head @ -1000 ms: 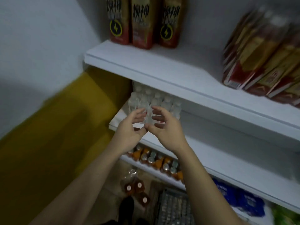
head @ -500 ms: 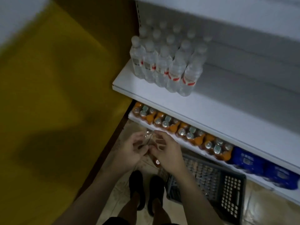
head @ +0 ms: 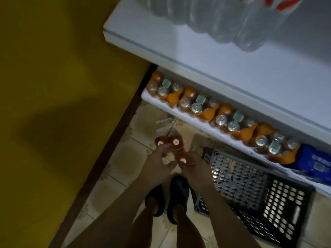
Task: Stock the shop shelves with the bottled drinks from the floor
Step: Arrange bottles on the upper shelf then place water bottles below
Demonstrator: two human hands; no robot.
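grey crate right of black slippers | yellow wall left

3 amber bottles on the floor, 1 grey crate

Water bottles: red-and-white bands are showing, lettering too blurred to read.
Orange drink packs: green tags are carrying pale marks, illegible.
Blue packs: white print is showing, unreadable.
Floor bottles: caps are bearing red marks, undecipherable.
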